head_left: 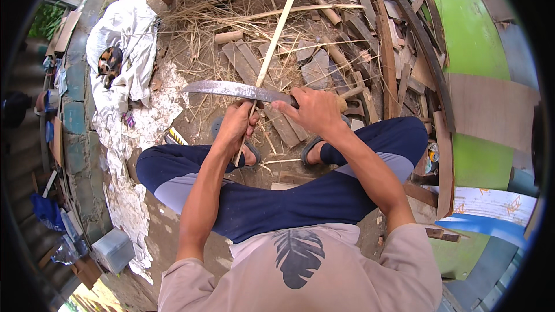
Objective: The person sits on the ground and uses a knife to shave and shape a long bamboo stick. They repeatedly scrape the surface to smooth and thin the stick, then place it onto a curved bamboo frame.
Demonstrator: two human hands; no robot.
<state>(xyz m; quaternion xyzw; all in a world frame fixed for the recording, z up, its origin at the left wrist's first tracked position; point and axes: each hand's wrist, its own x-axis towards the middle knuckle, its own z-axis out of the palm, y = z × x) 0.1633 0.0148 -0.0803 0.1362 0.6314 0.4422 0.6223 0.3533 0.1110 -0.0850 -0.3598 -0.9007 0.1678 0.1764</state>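
A long pale bamboo strip (280, 26) runs from the far edge down between my knees. My left hand (236, 121) is closed round its near part, and the short end pokes out below my fist. My right hand (315, 111) grips a machete by its handle, the thumb lying along the back of the blade. The curved, worn machete blade (222, 88) points left and crosses the strip just beyond my left fist, touching it or nearly so. Most of the handle is hidden by my right fingers.
Bamboo shavings (199, 23) litter the ground ahead, with loose planks (248, 60) among them. A heap of timber (384, 40) lies to the right, beside a green panel (480, 29). At left, a calico cat (110, 62) rests on a white cloth (136, 32). A clear plastic box (114, 250) stands lower left.
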